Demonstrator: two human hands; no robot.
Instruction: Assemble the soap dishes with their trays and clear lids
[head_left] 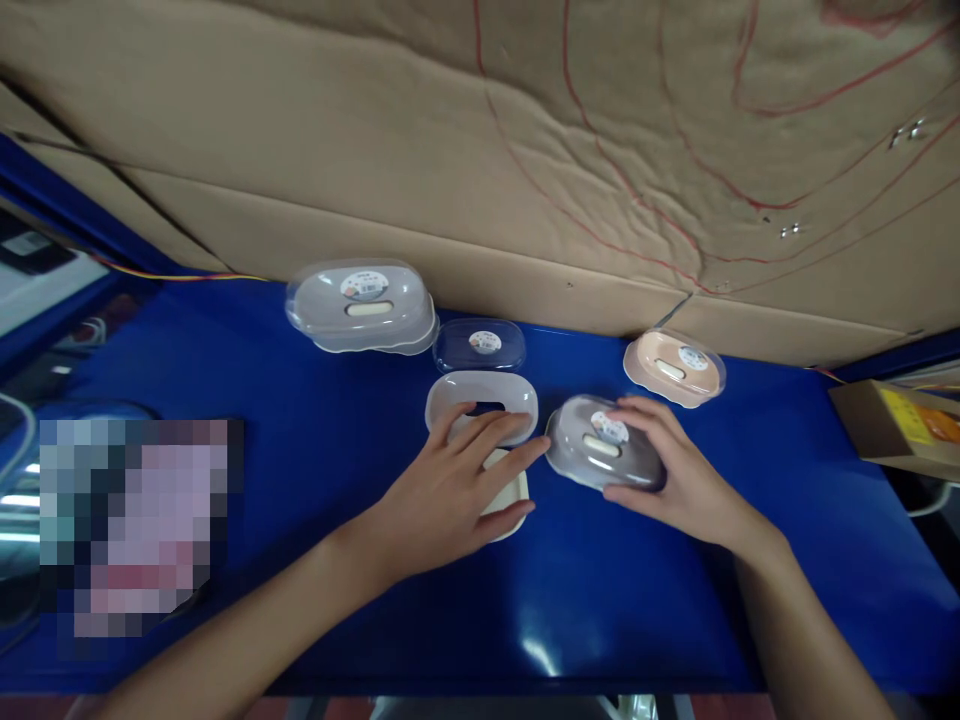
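Observation:
My right hand [679,475] grips a grey oval box with a clear lid [577,440], thumb on the near side and fingers along the far side. The box bears a round label and a cream oblong piece in its middle. My left hand [461,485] is open, fingers spread over a pale oval part with a central opening [484,386] and a cream tray-like piece [516,490]; it partly hides both. Whether its fingertips touch them I cannot tell. Just behind lies a loose clear lid [456,348] with a round label.
At the back left stands a larger pale stack of boxes under a clear lid [319,300]. A pink lidded box [651,368] sits at the back right. A cardboard box [870,425] is at the right edge of the blue table [337,640]. Brown cardboard [300,130] walls the back.

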